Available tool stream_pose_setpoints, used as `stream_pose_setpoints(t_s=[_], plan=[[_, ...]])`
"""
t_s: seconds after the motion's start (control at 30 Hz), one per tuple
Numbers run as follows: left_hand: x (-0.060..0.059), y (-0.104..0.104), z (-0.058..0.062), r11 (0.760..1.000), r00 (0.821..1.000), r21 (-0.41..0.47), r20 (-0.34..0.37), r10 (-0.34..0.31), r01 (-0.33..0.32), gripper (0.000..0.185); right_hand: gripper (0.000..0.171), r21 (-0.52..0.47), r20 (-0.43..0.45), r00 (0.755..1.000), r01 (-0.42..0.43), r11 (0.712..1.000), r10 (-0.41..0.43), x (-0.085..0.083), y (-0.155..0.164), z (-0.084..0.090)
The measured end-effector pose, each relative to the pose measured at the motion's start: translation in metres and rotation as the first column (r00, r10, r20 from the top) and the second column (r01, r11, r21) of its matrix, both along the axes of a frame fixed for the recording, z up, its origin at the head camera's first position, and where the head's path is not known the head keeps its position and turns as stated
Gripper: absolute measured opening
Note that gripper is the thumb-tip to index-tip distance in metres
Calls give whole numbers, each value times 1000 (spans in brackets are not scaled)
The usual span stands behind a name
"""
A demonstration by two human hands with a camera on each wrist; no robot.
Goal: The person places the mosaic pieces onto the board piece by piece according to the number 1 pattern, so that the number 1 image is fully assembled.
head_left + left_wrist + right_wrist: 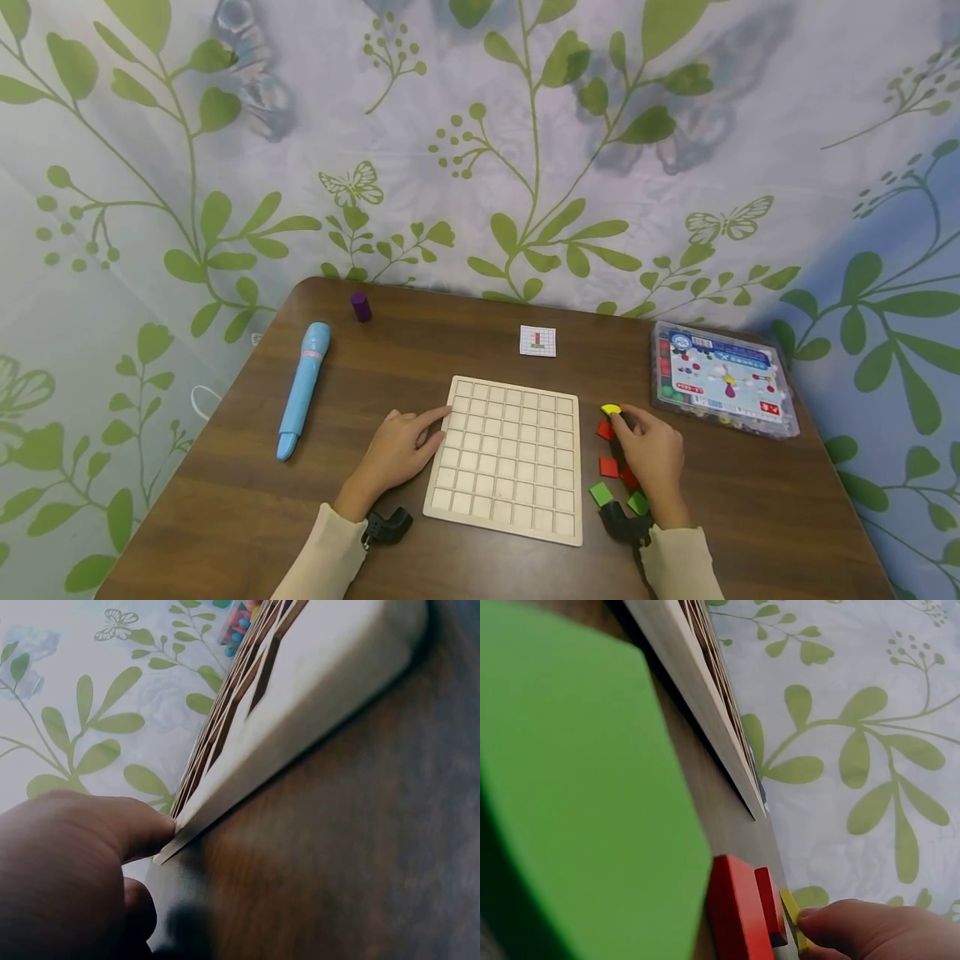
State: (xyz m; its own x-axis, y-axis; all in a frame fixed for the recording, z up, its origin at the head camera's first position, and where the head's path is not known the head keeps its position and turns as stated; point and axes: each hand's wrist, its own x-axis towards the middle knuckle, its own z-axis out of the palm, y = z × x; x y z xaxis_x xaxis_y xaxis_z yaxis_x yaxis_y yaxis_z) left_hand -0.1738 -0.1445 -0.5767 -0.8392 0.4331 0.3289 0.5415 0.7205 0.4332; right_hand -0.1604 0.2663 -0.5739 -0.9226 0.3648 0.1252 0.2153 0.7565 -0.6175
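A pale wooden grid board (510,454) lies flat on the brown table (247,500). My left hand (405,442) rests on the table at the board's left edge, fingers straight, fingertips touching its rim (217,802). My right hand (648,454) lies to the right of the board among small tiles. Its fingertips (840,926) touch a yellow tile (611,409). Red tiles (604,430) and green tiles (601,494) lie beside and partly under that hand. A large green tile (577,795) fills the right wrist view, with red tiles (739,911) beyond it.
A small pattern card (537,341) lies behind the board. A clear plastic box (720,379) of pieces stands at the right. A light blue pen-shaped device (302,387) lies at the left, a purple cylinder (361,306) near the back edge. Leaf-patterned cloth surrounds the table.
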Motion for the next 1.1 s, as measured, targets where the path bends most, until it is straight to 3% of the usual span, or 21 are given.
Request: stream_pose_setpoints(t_s=[0.33, 0.53, 0.77, 1.1], plan=[[0, 0, 1, 1000, 999, -25, 36, -13, 14, 37, 38, -61, -33, 999, 32, 998, -34, 2, -2, 1], [0, -1, 1, 1000, 999, -25, 29, -15, 15, 37, 35, -30, -169, 985, -29, 999, 23, 4, -5, 3], [0, -3, 0, 1000, 999, -23, 29, -16, 17, 38, 32, 46, -349, 922, -164, 985, 170, 7, -21, 8], [-1, -3, 0, 1000, 1000, -11, 18, -25, 25, 36, 33, 138, -488, 821, -263, 955, 297, 3, -41, 13]])
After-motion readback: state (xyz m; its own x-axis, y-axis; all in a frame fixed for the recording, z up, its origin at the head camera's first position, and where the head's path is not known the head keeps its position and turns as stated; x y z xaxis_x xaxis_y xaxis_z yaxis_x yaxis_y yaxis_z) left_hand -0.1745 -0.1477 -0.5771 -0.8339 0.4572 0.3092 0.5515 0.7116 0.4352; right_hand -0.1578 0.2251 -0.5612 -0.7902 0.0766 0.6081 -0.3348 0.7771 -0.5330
